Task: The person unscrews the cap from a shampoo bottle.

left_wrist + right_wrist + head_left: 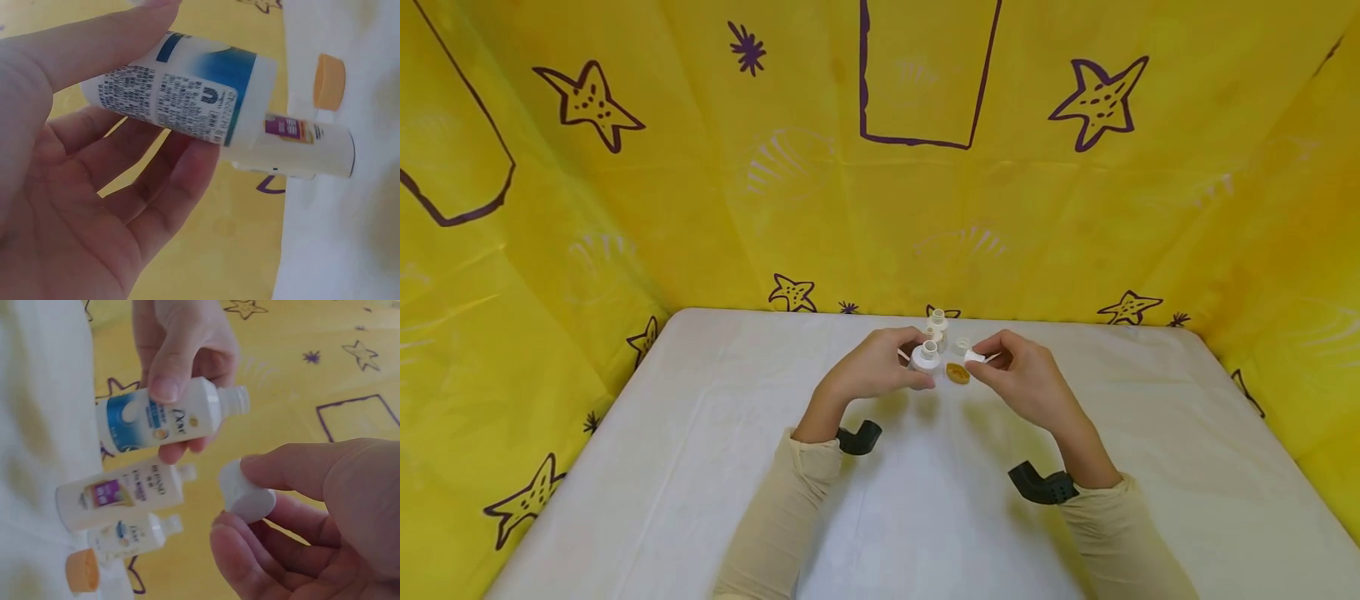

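My left hand (874, 364) grips a small white bottle (199, 419) with a blue label, held up off the table with its threaded neck bare. Thumb on one side and fingers on the other hold it round the body, as the left wrist view shows. To its right, my right hand (1028, 377) pinches a white cap (247, 495) between thumb and fingertips, apart from the bottle's neck. Behind them stand a cream bottle with a purple label (119, 492) and another small white bottle (128, 539), both with uncovered necks.
An orange cap (957, 373) lies on the white-covered table (700, 467), close in front of the bottles. Near it is a small translucent piece (963, 343). Yellow cloth (820, 208) with starfish drawings hangs behind and at both sides.
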A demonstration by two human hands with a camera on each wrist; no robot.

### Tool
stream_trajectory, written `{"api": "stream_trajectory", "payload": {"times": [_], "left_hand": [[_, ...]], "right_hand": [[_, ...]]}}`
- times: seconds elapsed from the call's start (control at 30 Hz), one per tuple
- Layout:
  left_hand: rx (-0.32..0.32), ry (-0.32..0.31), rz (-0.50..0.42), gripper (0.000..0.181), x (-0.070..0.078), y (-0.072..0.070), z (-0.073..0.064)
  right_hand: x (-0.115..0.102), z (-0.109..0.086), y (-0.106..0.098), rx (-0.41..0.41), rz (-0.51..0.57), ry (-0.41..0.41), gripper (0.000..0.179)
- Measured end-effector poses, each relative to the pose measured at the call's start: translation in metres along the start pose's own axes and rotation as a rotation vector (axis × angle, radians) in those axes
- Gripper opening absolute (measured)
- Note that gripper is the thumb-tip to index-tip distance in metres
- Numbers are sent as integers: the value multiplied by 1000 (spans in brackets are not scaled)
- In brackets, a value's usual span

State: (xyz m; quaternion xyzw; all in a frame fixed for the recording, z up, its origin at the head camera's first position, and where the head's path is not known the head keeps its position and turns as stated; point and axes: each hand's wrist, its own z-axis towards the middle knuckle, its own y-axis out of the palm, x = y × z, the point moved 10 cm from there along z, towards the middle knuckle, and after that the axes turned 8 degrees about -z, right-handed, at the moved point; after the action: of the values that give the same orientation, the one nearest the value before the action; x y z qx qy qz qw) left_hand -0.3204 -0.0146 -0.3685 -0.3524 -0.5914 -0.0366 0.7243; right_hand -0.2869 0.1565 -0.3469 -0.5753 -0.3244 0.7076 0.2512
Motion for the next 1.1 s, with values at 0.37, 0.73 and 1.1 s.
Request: {"api": "stream_trajectory", "payload": {"times": [0.37, 0.73, 1.1], "left_hand": [[-3, -70, 36, 39, -22, 0, 5], [-20, -87, 145, 40, -34, 13, 12], [-63, -94, 186, 38, -40, 18, 13]], "right_hand": [[21, 14, 48, -190, -58, -24, 34], [42, 20, 78, -243, -43, 55, 24], [50, 20, 93, -270, -72, 67, 23]]}}
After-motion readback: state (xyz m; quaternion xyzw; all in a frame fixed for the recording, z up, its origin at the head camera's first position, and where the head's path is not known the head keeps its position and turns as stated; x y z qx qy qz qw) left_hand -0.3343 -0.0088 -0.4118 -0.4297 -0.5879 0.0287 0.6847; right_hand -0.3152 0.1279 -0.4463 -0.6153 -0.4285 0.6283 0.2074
